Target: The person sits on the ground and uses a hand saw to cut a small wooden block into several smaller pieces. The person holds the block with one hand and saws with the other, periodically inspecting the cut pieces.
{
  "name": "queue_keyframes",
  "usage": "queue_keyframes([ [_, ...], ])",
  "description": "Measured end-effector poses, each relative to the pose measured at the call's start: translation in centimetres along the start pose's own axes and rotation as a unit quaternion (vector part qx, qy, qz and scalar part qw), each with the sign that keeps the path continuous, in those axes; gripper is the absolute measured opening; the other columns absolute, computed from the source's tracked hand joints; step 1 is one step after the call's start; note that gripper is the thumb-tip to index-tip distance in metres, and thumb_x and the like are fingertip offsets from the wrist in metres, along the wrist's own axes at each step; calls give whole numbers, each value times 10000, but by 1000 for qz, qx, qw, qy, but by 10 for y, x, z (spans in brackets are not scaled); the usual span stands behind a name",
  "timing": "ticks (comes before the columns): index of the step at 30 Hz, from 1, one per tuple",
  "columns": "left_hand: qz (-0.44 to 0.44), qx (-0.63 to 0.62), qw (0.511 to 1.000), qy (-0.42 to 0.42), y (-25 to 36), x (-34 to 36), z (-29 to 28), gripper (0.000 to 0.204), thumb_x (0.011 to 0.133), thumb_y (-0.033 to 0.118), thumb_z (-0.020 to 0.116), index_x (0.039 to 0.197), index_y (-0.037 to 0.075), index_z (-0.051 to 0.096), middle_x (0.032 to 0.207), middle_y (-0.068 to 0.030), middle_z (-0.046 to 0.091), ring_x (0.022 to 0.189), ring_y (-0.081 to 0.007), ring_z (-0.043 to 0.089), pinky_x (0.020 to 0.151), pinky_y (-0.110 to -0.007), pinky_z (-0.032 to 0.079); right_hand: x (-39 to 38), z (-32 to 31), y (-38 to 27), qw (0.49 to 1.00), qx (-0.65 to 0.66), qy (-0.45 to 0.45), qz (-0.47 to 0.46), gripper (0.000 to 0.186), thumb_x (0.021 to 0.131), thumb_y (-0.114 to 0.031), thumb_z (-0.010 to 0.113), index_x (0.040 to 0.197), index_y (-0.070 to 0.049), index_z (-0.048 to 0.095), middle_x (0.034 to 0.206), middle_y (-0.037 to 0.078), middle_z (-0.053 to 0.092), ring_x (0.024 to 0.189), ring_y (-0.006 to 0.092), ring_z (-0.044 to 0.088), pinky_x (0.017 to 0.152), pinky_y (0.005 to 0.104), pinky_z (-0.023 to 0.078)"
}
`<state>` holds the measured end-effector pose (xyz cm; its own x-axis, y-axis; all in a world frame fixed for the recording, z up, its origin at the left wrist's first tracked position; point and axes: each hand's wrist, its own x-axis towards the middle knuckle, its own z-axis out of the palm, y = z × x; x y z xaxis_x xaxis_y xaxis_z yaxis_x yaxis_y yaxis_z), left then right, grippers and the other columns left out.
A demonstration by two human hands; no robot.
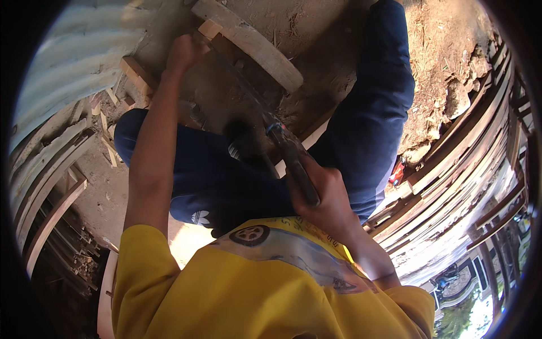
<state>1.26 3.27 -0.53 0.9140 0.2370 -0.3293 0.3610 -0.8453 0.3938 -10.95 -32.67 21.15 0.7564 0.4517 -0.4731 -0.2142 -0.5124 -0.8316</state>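
Observation:
My right hand (323,192) is closed around the dark handle of a long, narrow tool (282,138). The tool's thin, straight front part slants up and left toward my left hand; its exact kind is unclear. My left hand (185,53) is closed at the tool's far end, beside a small pale wooden block (210,28). Whether its fingers hold the block or the tool's tip cannot be made out. Just right of the block lies a thick, slightly curved wooden plank (254,45). A dark, blurred shape (241,138) sits between my legs, under the tool.
My legs in dark blue trousers (375,107) are bent on either side. Stacked timber (457,164) lines the right. Corrugated sheeting (79,62) stands at the upper left, with wooden slats (53,175) and offcuts below. A brown wooden block (137,74) lies left of my left forearm.

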Motion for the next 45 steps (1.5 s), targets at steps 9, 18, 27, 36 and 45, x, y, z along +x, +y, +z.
queue_keyframes([
  [9,30,49,998,29,3,0,-3,442,701,334,792,886,-50,675,858,-235,673,856,-380,657,729,-438,517,-11,-1,6,1000,6,23,14,153,842,-1,606,991,32,618,574,86,574,499,78,547,472,265,408],
  [18,8,20,1000,-3,-5,0,-6,489,704,402,764,935,-22,688,871,-220,682,837,-376,663,744,-441,520,-34,-7,0,999,-24,20,16,141,858,-7,600,990,33,628,609,92,617,537,90,592,485,270,431],
  [27,33,55,998,15,-10,5,-1,535,678,423,777,960,-22,683,874,-224,682,847,-369,669,749,-434,521,-29,-2,3,999,-20,40,-7,128,865,-20,602,978,36,621,598,96,616,505,92,563,458,272,408],
  [36,16,32,999,7,-2,1,-6,450,705,340,776,943,-30,682,886,-234,678,844,-363,673,729,-440,519,-33,-12,-4,1000,-5,25,15,132,864,-25,608,975,41,633,561,83,573,509,34,523,449,255,389],
  [45,25,11,1000,7,3,1,-6,454,715,340,780,912,-54,670,854,-246,669,843,-376,666,710,-444,515,-35,-14,-1,999,31,25,37,172,853,-22,618,1019,22,628,604,80,616,500,55,534,459,255,390],
])
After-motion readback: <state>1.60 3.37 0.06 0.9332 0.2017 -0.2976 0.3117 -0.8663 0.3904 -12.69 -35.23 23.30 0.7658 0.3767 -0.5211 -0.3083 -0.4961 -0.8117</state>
